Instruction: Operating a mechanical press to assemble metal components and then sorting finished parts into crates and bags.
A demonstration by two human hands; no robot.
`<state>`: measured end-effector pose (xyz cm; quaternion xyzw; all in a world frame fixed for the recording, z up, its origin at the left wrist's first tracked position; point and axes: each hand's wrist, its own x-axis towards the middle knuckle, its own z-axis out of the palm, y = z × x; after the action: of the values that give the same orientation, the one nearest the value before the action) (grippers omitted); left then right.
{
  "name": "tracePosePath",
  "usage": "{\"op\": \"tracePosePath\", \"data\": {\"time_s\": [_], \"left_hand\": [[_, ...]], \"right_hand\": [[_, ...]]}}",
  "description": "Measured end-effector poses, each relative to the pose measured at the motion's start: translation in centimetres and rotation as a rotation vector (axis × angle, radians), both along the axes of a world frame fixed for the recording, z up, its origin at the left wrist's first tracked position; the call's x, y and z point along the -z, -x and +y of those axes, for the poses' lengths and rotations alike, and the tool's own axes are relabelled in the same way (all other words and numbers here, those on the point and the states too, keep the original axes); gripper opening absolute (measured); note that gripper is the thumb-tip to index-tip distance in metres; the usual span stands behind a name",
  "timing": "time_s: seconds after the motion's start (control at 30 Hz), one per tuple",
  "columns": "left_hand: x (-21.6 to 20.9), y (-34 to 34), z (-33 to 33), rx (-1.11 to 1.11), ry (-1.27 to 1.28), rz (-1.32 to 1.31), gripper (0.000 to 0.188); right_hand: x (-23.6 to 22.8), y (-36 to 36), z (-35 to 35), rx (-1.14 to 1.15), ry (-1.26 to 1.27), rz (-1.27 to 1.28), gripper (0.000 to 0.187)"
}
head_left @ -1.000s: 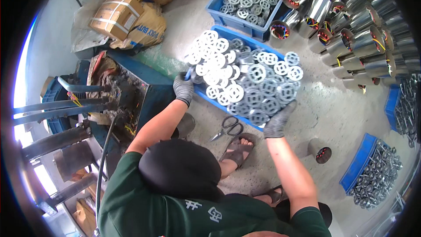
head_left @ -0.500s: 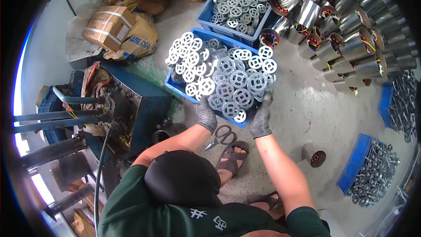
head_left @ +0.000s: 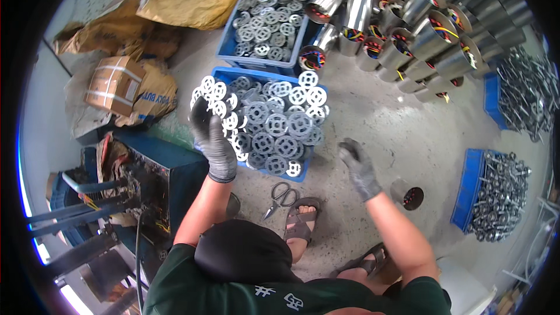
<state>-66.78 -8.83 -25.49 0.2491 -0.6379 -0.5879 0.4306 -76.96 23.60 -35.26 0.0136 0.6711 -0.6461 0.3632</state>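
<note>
A blue bin [head_left: 304, 172] heaped with round slotted metal discs [head_left: 277, 123] sits on the floor in front of me. The discs on its left side look bright white, the ones in the middle duller grey. At the bin's left side, my left hand [head_left: 216, 143] in a grey glove lies over the bright discs, thumb apart from the fingers, with nothing visible in it. To the right of the bin, apart from it, my gloved right hand [head_left: 359, 169] hovers above the floor. Its fingers are loosely bent and hold nothing that I can see.
Behind stands a second blue bin [head_left: 224, 41] of discs. Metal cylinders [head_left: 396, 49] with coloured wires crowd the far right; one cylinder [head_left: 403, 191] stands alone. Scissors [head_left: 280, 198] lie by my foot. Blue machinery [head_left: 175, 157] is left, blue trays [head_left: 465, 192] of metal parts right.
Both hands have parted from the near side of the bin: the left moved up along its left side, the right away to the right. The view has shifted as well.
</note>
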Motion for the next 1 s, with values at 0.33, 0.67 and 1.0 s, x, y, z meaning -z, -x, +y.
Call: {"op": "tracePosePath", "data": {"time_s": [0.33, 0.67, 1.0], "left_hand": [[-2.7, 6.5, 10.3, 0.575, 1.148, -0.727, 0.067], [-1.3, 6.0, 12.0, 0.408, 1.189, -0.716, 0.052], [-3.9, 5.4, 11.1, 0.544, 1.222, -0.942, 0.065]], "right_hand": [[-1.5, 1.5, 25.3, -0.359, -1.096, 0.793, 0.076], [-5.0, -0.6, 30.7, -0.272, -0.945, 0.596, 0.08], [-23.3, -6.4, 36.5, -0.608, -1.058, 0.731, 0.059]]}}
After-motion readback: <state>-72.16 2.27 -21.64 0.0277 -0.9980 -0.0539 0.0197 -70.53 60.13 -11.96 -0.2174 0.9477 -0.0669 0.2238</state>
